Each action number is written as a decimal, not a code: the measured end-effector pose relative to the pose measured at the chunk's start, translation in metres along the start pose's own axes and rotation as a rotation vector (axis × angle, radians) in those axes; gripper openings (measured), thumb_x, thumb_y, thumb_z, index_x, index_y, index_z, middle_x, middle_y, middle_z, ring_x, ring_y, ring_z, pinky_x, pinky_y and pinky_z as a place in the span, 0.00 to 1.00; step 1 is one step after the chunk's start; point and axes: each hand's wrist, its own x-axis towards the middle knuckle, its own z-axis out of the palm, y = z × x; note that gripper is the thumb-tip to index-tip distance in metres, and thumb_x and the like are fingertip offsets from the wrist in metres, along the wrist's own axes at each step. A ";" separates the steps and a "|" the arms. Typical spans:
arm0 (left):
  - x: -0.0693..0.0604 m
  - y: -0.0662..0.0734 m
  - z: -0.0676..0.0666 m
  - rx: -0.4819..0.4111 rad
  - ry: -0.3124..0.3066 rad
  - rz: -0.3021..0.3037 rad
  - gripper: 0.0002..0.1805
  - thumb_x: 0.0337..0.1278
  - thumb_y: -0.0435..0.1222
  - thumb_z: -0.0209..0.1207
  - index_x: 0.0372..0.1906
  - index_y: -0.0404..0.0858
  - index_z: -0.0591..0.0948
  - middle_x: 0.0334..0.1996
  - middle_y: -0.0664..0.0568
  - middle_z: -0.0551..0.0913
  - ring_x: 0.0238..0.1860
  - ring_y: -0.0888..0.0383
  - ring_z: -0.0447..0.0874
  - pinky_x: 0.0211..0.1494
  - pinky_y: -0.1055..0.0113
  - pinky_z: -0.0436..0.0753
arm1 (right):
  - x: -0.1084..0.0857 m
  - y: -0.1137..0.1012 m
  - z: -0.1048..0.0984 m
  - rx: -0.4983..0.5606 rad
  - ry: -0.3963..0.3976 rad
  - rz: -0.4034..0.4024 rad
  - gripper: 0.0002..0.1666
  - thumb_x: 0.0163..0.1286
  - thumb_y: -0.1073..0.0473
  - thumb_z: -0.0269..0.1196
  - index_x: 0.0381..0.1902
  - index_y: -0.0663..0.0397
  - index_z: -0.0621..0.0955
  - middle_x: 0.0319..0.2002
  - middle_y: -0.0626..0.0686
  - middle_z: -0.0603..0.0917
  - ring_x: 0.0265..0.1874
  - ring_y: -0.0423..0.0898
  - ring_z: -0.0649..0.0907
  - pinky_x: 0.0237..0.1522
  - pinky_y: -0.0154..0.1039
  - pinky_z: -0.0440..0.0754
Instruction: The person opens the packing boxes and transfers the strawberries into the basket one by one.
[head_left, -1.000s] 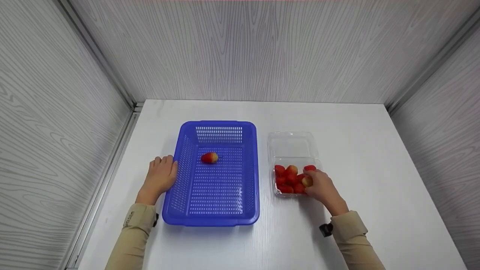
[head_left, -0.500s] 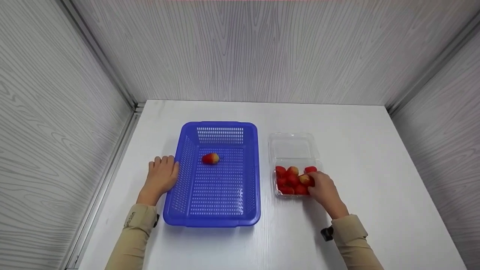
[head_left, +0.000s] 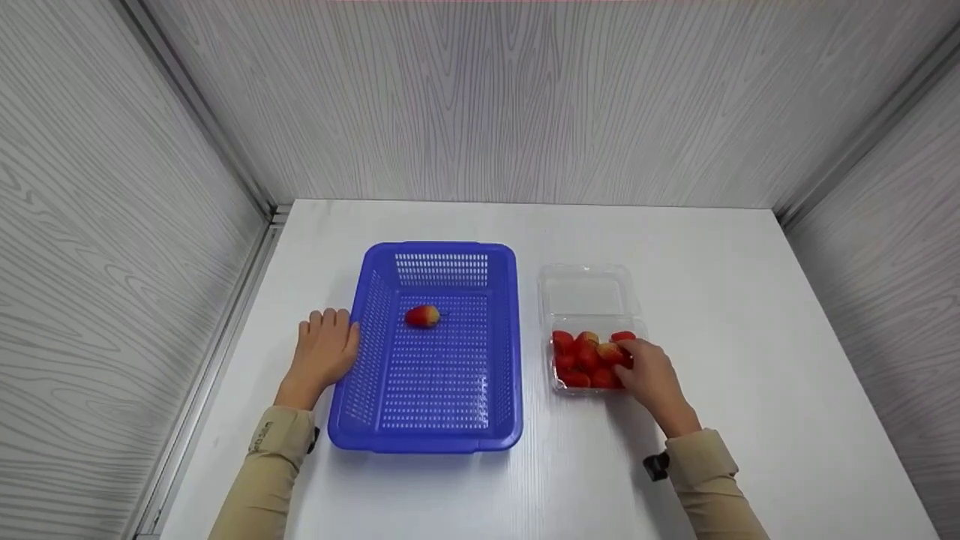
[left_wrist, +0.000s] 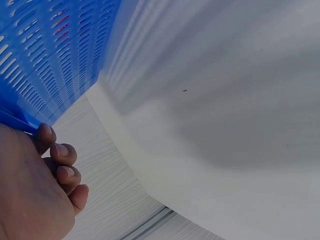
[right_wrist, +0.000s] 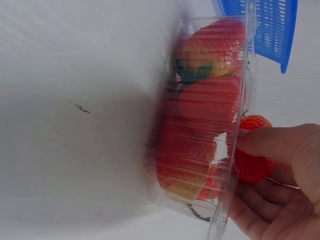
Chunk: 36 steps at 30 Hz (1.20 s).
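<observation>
In the head view, my left hand (head_left: 324,352) grips the left rim of a blue perforated plastic basket (head_left: 349,442). The left wrist view has its fingers curled at the rim. One red-and-yellow strawberry (head_left: 422,316) lies on the basket's floor. My right hand (head_left: 651,379) is at the right side of an open clear plastic box (head_left: 553,384) full of strawberries (head_left: 587,357). In the right wrist view, a red strawberry (right_wrist: 254,162) sits between its thumb and fingers at the box's upper edge. My palm and fingers partly hide it.
Both containers stand on a white table (head_left: 720,300), the box to the right of the basket. The box's clear lid (head_left: 586,291) lies folded back away from me. Wood-grain panels (head_left: 495,97) close in the back and sides.
My right hand has shifted slightly within the box, and a yellow-topped strawberry by its fingertips has turned and moved a little. The left hand stays on the basket rim.
</observation>
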 end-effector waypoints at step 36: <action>0.000 -0.003 0.003 -0.017 -0.040 -0.023 0.15 0.74 0.40 0.40 0.39 0.30 0.69 0.34 0.39 0.67 0.39 0.40 0.64 0.43 0.45 0.62 | 0.091 -0.163 0.020 0.252 -0.022 -0.238 0.16 0.63 0.66 0.68 0.48 0.69 0.83 0.43 0.62 0.86 0.38 0.55 0.83 0.45 0.46 0.83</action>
